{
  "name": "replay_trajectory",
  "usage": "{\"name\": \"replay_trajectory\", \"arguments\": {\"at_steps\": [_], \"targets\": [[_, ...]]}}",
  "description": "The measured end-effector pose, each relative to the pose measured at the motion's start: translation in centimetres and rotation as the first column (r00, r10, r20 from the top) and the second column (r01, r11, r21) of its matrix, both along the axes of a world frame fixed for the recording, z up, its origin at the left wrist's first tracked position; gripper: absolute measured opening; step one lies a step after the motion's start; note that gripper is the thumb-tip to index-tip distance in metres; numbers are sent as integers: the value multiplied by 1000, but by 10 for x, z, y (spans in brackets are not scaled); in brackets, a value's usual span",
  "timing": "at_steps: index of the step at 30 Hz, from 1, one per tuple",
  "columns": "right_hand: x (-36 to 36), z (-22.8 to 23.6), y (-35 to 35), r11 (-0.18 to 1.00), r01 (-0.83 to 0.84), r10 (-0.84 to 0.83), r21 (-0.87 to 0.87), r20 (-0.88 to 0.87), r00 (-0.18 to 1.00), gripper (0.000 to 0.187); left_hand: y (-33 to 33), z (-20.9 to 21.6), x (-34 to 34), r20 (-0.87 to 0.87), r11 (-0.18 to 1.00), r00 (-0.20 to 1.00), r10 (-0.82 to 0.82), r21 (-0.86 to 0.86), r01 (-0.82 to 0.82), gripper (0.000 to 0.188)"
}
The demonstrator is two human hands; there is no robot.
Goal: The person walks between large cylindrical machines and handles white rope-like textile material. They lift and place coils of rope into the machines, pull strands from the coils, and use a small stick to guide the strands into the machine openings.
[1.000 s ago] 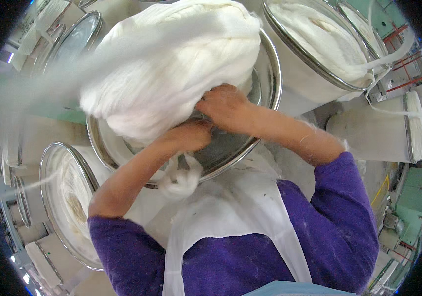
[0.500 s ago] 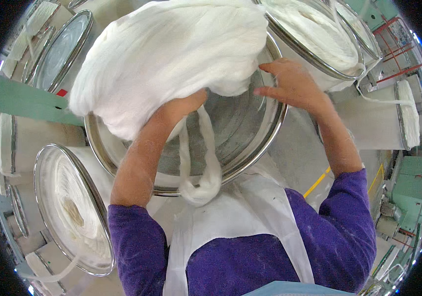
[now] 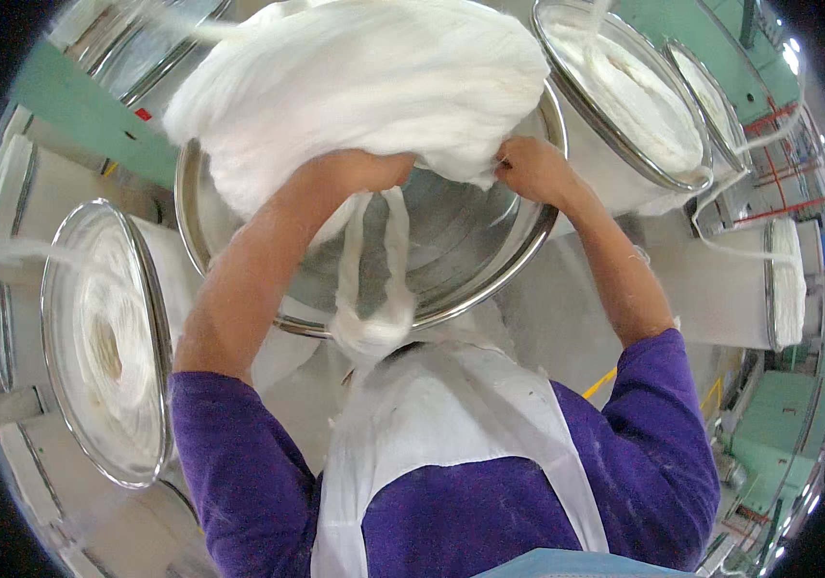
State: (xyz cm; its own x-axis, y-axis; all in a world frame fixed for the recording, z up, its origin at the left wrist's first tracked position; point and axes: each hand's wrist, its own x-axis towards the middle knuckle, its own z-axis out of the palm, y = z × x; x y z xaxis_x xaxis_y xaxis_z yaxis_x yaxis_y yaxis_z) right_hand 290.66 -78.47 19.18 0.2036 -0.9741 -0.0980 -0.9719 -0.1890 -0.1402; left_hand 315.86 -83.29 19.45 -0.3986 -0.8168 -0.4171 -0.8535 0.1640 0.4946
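Observation:
A big bundle of white fibre sliver point(image 3: 364, 91) fills the upper middle, overhanging a round metal-rimmed can point(image 3: 514, 284) whose grey inside shows below it. My left hand point(image 3: 369, 171) is closed on the bundle's near edge, its fingertips partly buried in the fibre. On the right edge of the bundle, my right hand point(image 3: 531, 169) pinches the sliver with curled fingers. A loose loop of sliver point(image 3: 374, 323) hangs from beside my left hand over the can's near rim, against my white apron point(image 3: 461, 395).
A can of coiled sliver point(image 3: 104, 342) stands at the left, with a strand running to it. Further cans point(image 3: 625, 101) stand at upper right, and another point(image 3: 721, 289) lower down. A green machine beam point(image 3: 94, 111) crosses the upper left. Red railing point(image 3: 769, 164) shows at far right.
My right hand has gone from spread fingers beside the bundle to gripping its right edge. My left hand keeps its hold. The whole view has shifted and tilted slightly.

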Motion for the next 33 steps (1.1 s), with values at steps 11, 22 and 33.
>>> {"name": "replay_trajectory", "arguments": {"at_steps": [11,22,33], "targets": [[35,28,19,982,-101,115,160,-84,990,55,-3,38,-19,46,995,998,-47,-85,51,24],[42,7,15,774,-541,501,330,202,841,54,3,39,5,-48,979,993,104,-173,-111,49],[-111,59,157,879,-473,-81,63,997,-19,53,-17,19,19,67,938,995,-71,-335,90,37]]}}
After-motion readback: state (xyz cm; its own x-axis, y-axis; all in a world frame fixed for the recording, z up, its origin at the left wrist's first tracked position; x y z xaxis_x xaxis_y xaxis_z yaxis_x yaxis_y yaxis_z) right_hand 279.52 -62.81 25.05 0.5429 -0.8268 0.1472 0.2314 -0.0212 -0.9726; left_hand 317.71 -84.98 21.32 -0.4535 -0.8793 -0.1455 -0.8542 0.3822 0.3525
